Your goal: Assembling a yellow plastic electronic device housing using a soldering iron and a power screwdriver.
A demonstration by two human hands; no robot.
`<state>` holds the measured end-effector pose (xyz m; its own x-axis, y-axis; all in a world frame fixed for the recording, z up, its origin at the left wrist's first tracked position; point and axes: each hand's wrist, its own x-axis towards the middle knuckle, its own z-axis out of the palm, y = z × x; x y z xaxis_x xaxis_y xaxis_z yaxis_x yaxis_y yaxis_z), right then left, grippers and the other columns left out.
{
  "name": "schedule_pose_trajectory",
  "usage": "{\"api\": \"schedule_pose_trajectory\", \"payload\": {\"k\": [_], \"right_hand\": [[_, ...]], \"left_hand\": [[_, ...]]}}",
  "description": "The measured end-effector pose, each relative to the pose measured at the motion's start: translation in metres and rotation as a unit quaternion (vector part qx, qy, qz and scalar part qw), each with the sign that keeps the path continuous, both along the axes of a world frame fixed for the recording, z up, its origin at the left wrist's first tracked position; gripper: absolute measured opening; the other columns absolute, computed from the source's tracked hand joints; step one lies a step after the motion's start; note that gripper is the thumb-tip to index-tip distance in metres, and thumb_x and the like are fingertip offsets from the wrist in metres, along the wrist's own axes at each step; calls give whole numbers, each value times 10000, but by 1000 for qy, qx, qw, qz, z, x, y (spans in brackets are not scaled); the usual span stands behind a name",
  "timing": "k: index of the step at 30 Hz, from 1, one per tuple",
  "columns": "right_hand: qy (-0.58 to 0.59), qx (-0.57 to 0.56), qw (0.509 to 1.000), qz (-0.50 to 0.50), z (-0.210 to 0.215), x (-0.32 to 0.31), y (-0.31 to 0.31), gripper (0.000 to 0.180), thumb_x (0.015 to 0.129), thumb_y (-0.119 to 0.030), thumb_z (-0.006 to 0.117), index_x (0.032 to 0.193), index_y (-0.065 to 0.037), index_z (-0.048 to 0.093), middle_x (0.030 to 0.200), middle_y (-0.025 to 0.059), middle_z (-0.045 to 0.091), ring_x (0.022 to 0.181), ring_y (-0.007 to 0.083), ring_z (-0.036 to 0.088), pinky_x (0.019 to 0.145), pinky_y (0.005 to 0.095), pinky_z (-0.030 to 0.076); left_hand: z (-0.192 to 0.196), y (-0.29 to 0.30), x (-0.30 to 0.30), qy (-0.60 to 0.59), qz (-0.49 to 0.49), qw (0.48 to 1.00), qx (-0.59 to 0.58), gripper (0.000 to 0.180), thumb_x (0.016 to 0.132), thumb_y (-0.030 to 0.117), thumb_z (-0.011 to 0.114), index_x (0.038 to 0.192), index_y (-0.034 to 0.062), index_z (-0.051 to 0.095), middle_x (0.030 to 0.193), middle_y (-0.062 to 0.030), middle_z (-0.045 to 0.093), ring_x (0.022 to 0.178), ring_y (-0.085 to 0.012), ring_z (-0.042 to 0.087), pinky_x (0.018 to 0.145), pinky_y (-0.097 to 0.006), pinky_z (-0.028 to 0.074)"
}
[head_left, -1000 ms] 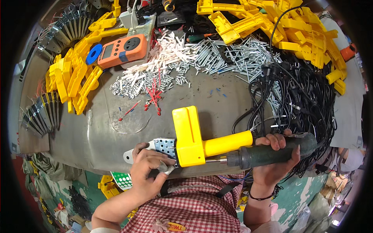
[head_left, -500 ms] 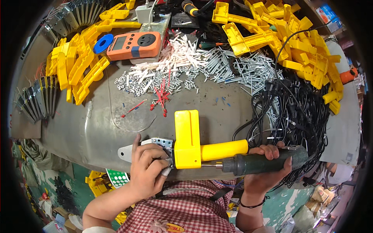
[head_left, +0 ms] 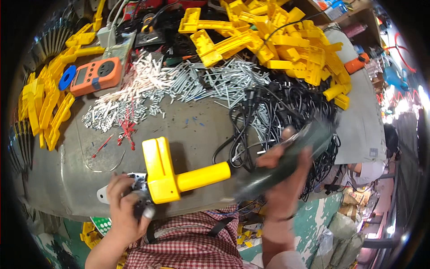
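My left hand (head_left: 123, 208) is closed around the metal end of a yellow plastic housing with a round handle (head_left: 162, 172), which lies near the table's front edge. A pale metal plate (head_left: 103, 194) sticks out to the left beyond my fingers. The handle points right, towards my right hand (head_left: 299, 179). That hand is wrapped round a dark green electric screwdriver (head_left: 275, 175), blurred by motion. The screwdriver is tilted, its front end low and to the left, apart from the housing. Its bit cannot be made out.
Loose screws (head_left: 224, 80), nuts and white sleeves are heaped across the table's middle. Black power cords (head_left: 286, 105) lie tangled at the right. Yellow plastic parts (head_left: 286, 42) are piled at the back right and left. An orange multimeter (head_left: 95, 76) stands at the back left.
The screwdriver has come away from the yellow housing, moving right and up relative to it and tilting. My left hand still holds the housing. The whole view has swung to the right.
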<state>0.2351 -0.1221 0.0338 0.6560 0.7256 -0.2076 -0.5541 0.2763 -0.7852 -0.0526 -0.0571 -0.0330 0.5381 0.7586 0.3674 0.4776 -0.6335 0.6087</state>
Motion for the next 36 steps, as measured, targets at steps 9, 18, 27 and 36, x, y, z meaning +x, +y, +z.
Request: {"api": "schedule_pose_trajectory", "payload": {"k": [9,18,27,36], "right_hand": [[-810,-247,515,-133,37,109,30,322,756,-294,656,777,26,629,735,181,608,717,357,572,687,449,452],[-578,-303,758,9,3,54,31,240,868,-177,553,725,15,568,576,88,575,523,158,578,505,275,463],[-366,9,930,-37,90,10,62,370,965,-267,367,1178,24,450,842,93,505,397,31,329,340,188,246],[-757,-57,618,202,1,4,60,340,810,-14,547,1149,12,548,1203,199,516,1152,353,460,997,400,341]], "left_hand": [[-7,24,-42,-147,67,986,47,314,686,112,555,978,-3,545,926,-179,598,789,-322,607,688,-365,480],[46,51,15,194,-12,963,186,340,631,106,597,952,-1,565,1011,-186,569,885,-324,577,766,-398,458],[80,-13,142,-148,-360,757,-524,652,866,154,532,1382,-12,170,1181,-298,480,1102,-420,488,919,-407,409],[49,35,91,-52,-113,969,-214,256,787,-31,506,1028,31,566,947,-171,599,915,-343,587,775,-390,476]]}}
